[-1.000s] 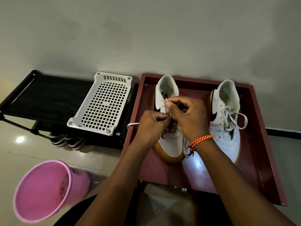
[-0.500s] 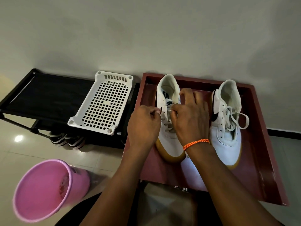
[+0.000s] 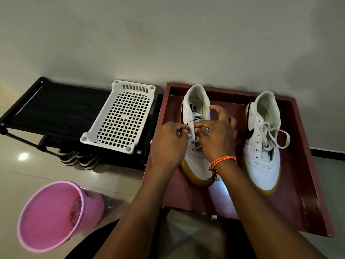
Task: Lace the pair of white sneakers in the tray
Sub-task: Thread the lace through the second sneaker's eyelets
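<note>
Two white sneakers with tan soles stand in a dark red tray, toes toward me. The right sneaker is laced, with a loose bow on top. Both hands work over the lace holes of the left sneaker. My left hand pinches the white lace at the shoe's left eyelet row. My right hand, with an orange cord on its wrist, pinches the lace over the tongue. The hands hide most of the lacing.
A white perforated plastic basket lies on a black rack left of the tray. Striped shoes sit under the rack. A pink bucket stands on the tiled floor at lower left. The wall rises behind the tray.
Both hands moved from the shoe's middle up toward the top eyelets. My right hand's fingers spread over the tongue. The lace tail at the tray's left edge is almost out of sight.
</note>
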Demonstrator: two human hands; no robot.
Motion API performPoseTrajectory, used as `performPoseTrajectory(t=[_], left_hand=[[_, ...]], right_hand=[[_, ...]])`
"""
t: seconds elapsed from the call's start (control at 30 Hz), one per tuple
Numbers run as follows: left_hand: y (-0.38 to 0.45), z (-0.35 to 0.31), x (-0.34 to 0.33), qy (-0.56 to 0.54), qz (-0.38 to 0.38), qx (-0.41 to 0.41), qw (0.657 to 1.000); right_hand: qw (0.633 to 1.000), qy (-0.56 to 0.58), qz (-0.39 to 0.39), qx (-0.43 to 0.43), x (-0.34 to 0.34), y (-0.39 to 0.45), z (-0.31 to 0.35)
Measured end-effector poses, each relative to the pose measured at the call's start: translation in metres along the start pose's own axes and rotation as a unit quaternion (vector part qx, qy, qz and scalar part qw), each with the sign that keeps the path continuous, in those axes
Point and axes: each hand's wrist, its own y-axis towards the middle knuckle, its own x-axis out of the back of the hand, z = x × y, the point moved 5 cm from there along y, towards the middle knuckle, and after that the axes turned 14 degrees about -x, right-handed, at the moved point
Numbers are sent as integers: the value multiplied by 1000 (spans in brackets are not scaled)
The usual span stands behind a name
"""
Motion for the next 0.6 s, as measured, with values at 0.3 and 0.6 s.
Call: performPoseTrajectory(t=[0.3,0.6], left_hand=[[1,2,2,1,-10,26,1000],[0,0,0,15,-10,3,1000]], right_hand=[[991,-116,-9,58,7,-9,15],[989,-132,27,62,2,-9,13]])
